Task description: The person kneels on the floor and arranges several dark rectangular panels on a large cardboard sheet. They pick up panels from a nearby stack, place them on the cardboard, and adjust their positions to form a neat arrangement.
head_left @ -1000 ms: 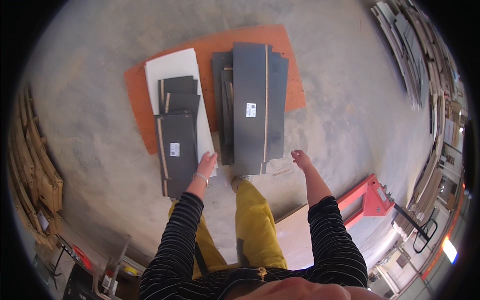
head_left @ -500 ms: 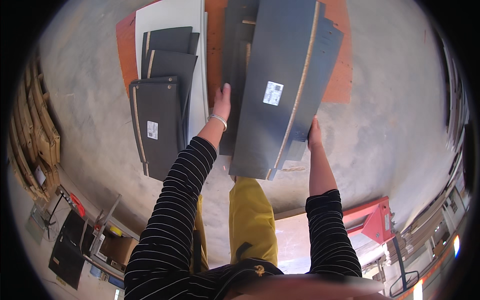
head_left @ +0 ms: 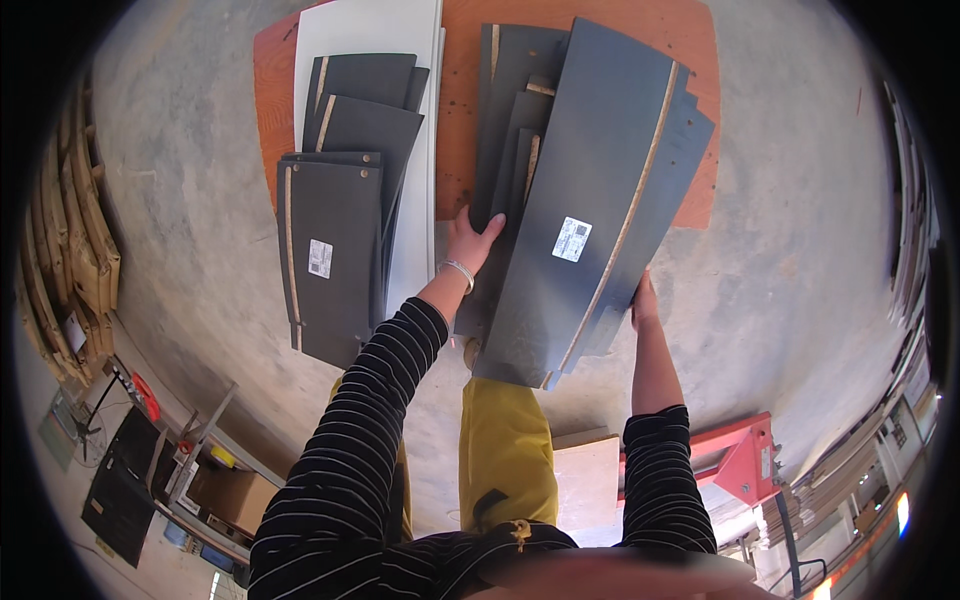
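Observation:
A stack of long dark grey panels (head_left: 590, 170) slants between my hands, its top piece carrying a white label and a pale edge groove. My left hand (head_left: 474, 240) is at the stack's left side, by the narrower grey panels (head_left: 500, 140), its thumb extended and some fingers partly hidden. At the right edge, my right hand (head_left: 645, 300) holds the panels from the side, its fingertips out of sight beneath them. Left of my left arm lies another pile of dark grey panels (head_left: 335, 240), fanned out, on white boards (head_left: 425, 190).
Orange-brown board (head_left: 462, 120) lies under the panels on the concrete floor (head_left: 780, 200). Folded cardboard (head_left: 85, 230) lines the far left. Behind me to the right is a red metal frame (head_left: 745, 460); a workbench with a cardboard box (head_left: 240, 497) stands lower left.
The slanted panels have come nearer to me and look lower, so their far ends now show. Both hands have moved toward me with them. The left pile keeps its arrangement.

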{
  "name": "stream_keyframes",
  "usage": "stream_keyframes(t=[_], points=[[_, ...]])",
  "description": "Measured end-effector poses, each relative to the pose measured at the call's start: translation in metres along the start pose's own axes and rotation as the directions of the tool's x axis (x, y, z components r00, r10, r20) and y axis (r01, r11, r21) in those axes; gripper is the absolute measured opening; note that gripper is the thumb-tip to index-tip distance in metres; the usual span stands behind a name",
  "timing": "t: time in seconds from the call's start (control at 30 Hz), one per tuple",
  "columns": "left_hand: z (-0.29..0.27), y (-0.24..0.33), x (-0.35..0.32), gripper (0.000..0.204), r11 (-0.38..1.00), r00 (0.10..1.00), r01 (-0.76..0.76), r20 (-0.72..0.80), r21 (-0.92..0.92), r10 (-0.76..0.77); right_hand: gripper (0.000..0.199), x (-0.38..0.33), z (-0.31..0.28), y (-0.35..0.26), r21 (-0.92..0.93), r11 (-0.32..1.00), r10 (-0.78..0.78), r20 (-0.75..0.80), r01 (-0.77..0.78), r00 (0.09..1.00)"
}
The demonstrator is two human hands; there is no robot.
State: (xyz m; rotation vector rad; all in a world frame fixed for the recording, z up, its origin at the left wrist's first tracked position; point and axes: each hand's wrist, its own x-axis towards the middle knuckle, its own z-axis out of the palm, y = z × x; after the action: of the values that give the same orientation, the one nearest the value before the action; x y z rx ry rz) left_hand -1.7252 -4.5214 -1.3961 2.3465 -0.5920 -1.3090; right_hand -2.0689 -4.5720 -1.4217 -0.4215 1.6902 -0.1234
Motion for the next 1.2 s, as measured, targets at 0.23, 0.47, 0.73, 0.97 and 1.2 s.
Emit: stream_keyframes(t=[0.23, 0.47, 0.73, 0.97, 1.2], points=[[0.011, 0.022, 0.019, 0.092, 0.998, 0.99, 0.053, -0.128, -0.023, -0.055, 0.069, 0.014, 0.023, -0.06, 0.255, 0.922, -0.259, -0.156, 0.292, 0.953], [0.007, 0.008, 0.005, 0.077, 0.977, 0.99, -0.012, -0.137, -0.213, -0.018, 0.062, -0.026, 0.029, -0.043, 0.153, 0.898, -0.366, -0.256, 0.411, 0.895], [-0.032, 0.014, -0.072, 0.076, 0.919, 0.999, -0.01, -0.036, -0.393, -0.004, 0.063, -0.096, 0.008, -0.026, 0.09, 0.905, -0.374, -0.296, 0.416, 0.879], [-0.127, 0.076, -0.173, 0.076, 0.87, 0.997, 0.077, 0.051, -0.487, -0.06, 0.062, -0.244, 0.007, -0.045, 0.092, 0.86, -0.464, -0.27, 0.502, 0.844], [-0.254, 0.106, -0.268, 0.088, 0.909, 0.995, 0.081, -0.015, -0.408, -0.096, 0.063, -0.384, 0.038, -0.057, 0.205, 0.785, -0.588, -0.049, 0.584, 0.808]])
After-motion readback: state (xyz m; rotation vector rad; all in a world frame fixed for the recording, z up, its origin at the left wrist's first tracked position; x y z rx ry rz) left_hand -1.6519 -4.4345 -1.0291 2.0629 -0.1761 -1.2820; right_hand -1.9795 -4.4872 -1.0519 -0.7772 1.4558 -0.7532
